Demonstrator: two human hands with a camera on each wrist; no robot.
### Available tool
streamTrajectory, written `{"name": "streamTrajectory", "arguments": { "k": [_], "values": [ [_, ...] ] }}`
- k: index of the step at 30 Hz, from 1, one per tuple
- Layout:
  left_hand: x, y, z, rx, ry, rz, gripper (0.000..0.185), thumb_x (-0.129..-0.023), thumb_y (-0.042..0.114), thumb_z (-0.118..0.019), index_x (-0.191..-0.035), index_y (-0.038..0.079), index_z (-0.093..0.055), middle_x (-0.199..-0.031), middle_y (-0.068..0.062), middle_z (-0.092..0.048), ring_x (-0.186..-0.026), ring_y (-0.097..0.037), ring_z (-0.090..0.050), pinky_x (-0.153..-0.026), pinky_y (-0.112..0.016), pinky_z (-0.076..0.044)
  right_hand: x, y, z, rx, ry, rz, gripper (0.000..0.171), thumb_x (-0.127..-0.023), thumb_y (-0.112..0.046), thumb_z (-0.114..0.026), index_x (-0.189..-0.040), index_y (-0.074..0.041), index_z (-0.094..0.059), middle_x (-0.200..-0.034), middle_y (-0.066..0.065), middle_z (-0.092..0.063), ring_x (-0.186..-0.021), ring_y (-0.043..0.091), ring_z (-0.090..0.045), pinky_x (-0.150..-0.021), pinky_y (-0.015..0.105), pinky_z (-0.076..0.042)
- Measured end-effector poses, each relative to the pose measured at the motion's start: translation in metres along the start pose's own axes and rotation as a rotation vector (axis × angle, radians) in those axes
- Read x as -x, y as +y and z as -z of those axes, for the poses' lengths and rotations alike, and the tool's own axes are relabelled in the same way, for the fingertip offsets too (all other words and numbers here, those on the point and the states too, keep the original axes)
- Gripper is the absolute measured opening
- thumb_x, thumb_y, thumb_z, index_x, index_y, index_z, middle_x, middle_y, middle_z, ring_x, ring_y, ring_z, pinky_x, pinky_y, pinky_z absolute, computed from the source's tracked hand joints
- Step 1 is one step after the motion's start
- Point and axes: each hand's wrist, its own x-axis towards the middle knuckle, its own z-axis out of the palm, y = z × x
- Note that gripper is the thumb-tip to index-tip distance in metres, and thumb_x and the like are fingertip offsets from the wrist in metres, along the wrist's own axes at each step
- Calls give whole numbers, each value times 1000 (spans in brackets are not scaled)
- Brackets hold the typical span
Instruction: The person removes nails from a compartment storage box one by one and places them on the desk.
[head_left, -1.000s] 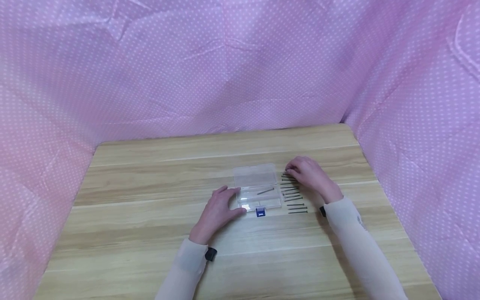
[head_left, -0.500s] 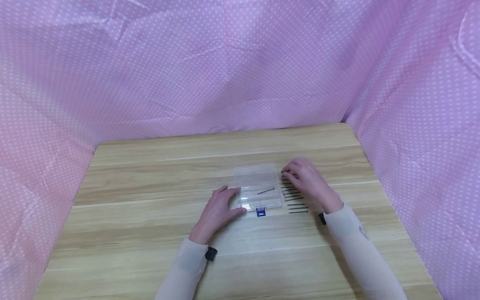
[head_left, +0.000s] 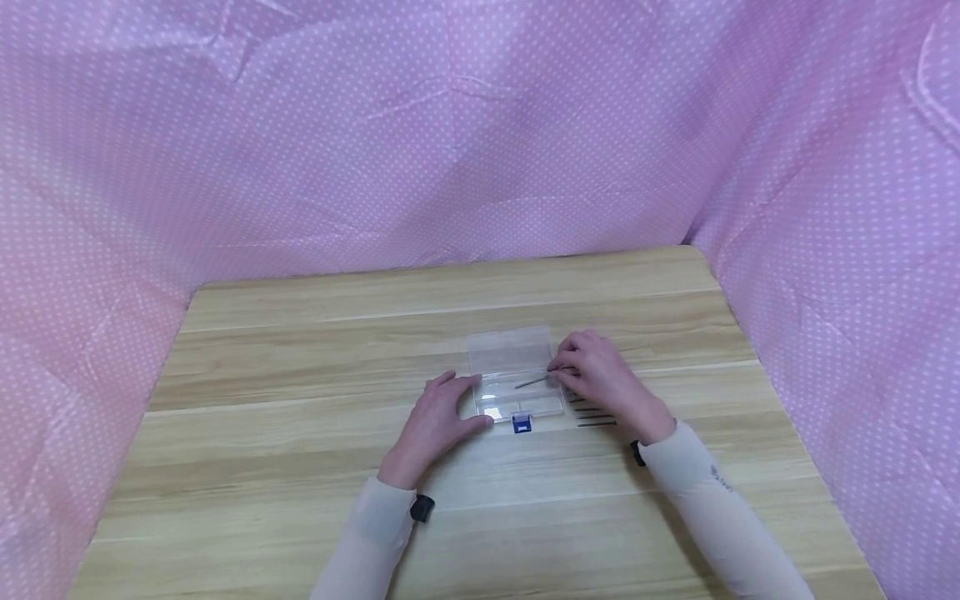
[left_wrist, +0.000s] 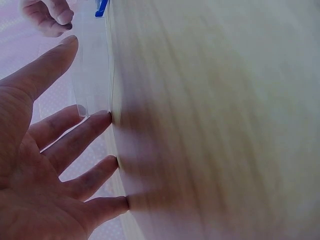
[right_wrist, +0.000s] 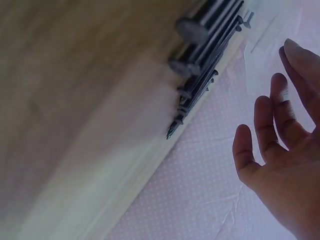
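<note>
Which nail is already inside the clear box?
The lone nail lying slantwise in the clear box, just left of the right hand. All the other nails lie in a row on the table, right of the box.

— Any writing you can read here?
— None. The blue latch on the clear box bears white marks, and the sleeve a small logo, both too small.

Even soft light, faint shadows; head view sharp, edges bowed; wrist views blurred.
</note>
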Motion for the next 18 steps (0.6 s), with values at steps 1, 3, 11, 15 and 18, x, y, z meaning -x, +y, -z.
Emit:
{"name": "streamTrajectory", "arguments": {
  "k": [1,3,11,15,18],
  "values": [
    [0,0,0,0,-1,0,70,-85,42,-85,-143,10,-62,-145,-12,-61,-146,-38,-41,-118,-57,-37,0,-1,0,6,-10,-2,11,-81,-11,-88,-91,-11,-82,-95,4,-67,-94,28,-59,-80,46,-49],
    [0,0,0,-2,-3,1,70,-85,42,-85,-143,11,-62,-145,-12,-60,-146,-38,-41,-118,-57,-36,0,-3,-1,10,-35,-11,11,-82,-13,-88,-92,-12,-82,-96,3,-67,-95,27,-58,-79,45,-48],
    [0,0,0,-6,-1,-5,70,-85,41,-85,-143,10,-62,-144,-11,-61,-146,-38,-41,-118,-56,-37,-5,-9,-1,8,-153,-66,10,-85,-18,-86,-94,-16,-83,-96,-1,-65,-96,22,-54,-79,40,-44],
    [-1,0,0,-7,-4,-2,71,-85,42,-85,-143,10,-62,-145,-11,-61,-146,-38,-41,-118,-56,-36,-8,-9,-2,32,-178,-47,9,-85,-20,-86,-94,-17,-84,-96,-1,-64,-94,22,-53,-79,39,-44],
    [0,0,0,-6,-7,1,71,-85,42,-85,-143,10,-62,-145,-12,-61,-146,-38,-41,-119,-55,-36,-11,-10,-2,37,-192,-29,9,-86,-21,-86,-94,-18,-84,-95,-2,-63,-92,21,-52,-78,38,-44]
  ]
}}
